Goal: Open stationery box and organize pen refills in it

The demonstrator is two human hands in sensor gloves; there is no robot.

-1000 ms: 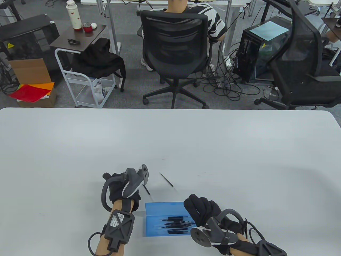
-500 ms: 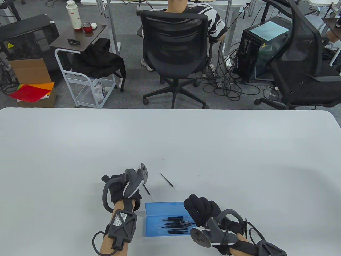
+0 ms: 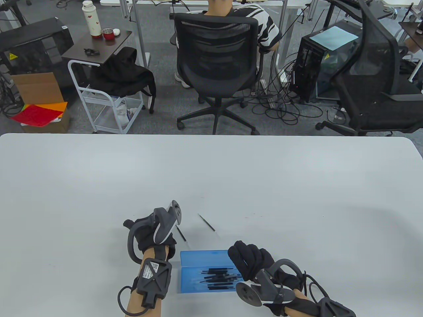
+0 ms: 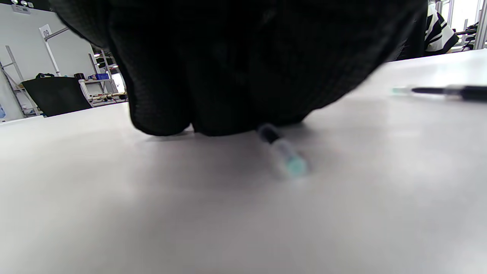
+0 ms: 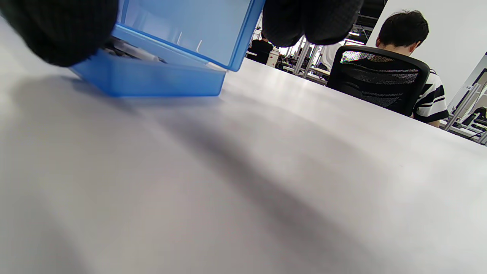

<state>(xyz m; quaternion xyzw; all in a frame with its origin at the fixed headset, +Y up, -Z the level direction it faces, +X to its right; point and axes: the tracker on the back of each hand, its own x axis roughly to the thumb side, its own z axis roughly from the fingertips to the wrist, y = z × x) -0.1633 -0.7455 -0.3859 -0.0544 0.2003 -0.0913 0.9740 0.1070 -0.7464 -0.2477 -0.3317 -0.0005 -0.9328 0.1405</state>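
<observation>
L hand (image 3: 145,231) slid slightly left, wrist nearer box (image 3: 205,259)

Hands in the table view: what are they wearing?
Both the left hand and right hand wear black knit gloves. Each back carries a grey tracker with a dark ring and a round disc. Black cross-braced wrist mounts trail looping black cables; the left mount bears a white label.
</observation>
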